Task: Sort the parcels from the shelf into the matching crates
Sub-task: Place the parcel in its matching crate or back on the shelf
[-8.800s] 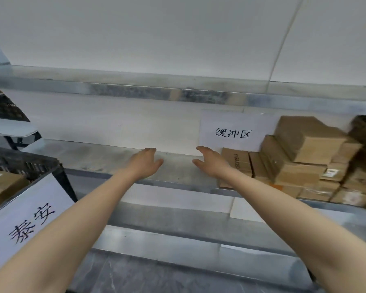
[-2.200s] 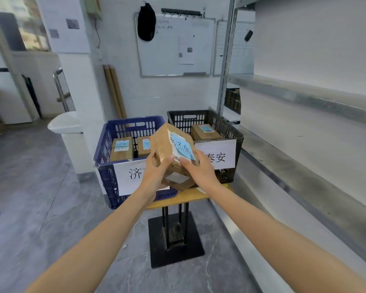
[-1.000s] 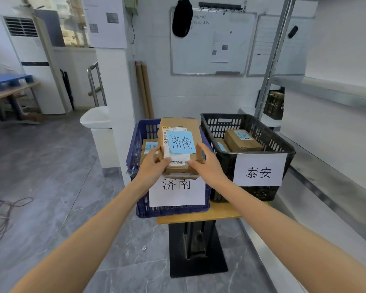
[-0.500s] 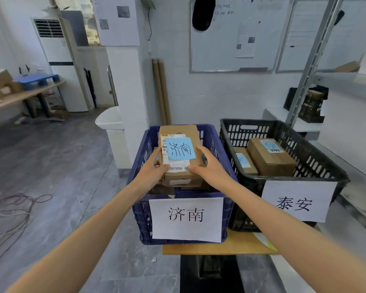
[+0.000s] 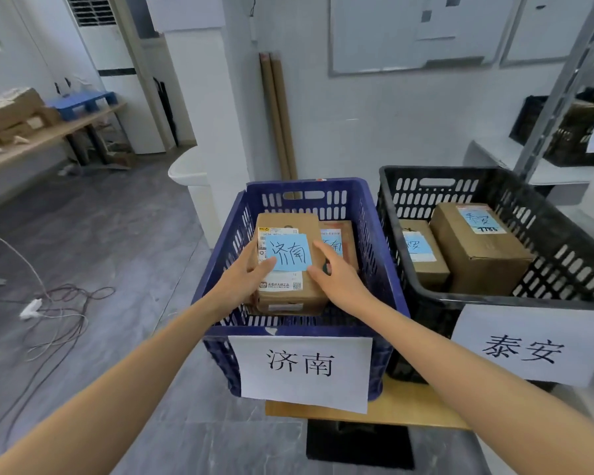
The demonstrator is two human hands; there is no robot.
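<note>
Both hands are in the blue crate (image 5: 340, 200), holding 1 brown cardboard parcel (image 5: 288, 296) between them. The left hand (image 5: 240, 284) grips the parcel's left edge with its thumb on top, touching the label. The right hand (image 5: 340, 281) grips the right edge, thumb on top, with its fingers curled over the side.

The parcel lies flat, top face up, in the near-left part of the blue crate. Cannot tell whether it rests on something or is carried. A blue sticky note (image 5: 290, 252) on top reads 济南, matching the white sign (image 5: 300, 370) on the crate's front. A 2nd parcel (image 5: 342, 231) with a blue note lies just beside it on the right, partly hidden by the right hand.

The black crate (image 5: 477, 186) stands touching or just beside the blue one on the right, with a white 泰安 sign (image 5: 525, 347) on its front. It holds 2 parcels, a big box (image 5: 477, 262) and a smaller box (image 5: 422, 265) to its left, both with blue notes.

Both crates sit on a small wooden worktop (image 5: 402, 409). 2 cardboard tubes (image 5: 278, 114) lean upright on the wall behind the blue crate, and loose cables (image 5: 55, 310) lie on the floor at left.
</note>
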